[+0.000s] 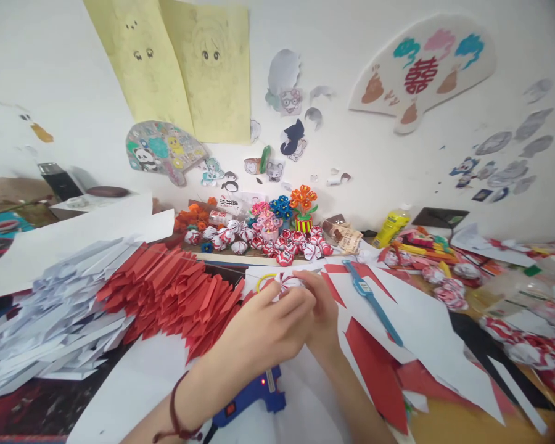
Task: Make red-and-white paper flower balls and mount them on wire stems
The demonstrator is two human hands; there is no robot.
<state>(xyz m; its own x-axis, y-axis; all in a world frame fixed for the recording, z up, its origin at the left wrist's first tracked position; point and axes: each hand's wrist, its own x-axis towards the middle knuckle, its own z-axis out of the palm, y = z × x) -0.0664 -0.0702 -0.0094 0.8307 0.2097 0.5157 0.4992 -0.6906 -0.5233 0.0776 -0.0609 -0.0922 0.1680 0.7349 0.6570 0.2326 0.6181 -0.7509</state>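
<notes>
Both hands meet in the middle, with fingers pinched around a small red-and-white folded-paper flower; only its top shows between the fingertips. My left hand covers most of it, its fingers bent inward. From the other side, my right hand closes in on the flower, its fingers partly hidden behind the left. A blue hot glue gun with a lit red light lies under my left wrist. Beside the left fingers is a yellow ring-shaped thing. Folded red paper strips lie in a thick pile to the left.
Folded white paper strips spread out at the far left. Finished paper flowers crowd a ledge against the wall. At right, a blue watch rests on white and red sheets. A yellow bottle stands behind it.
</notes>
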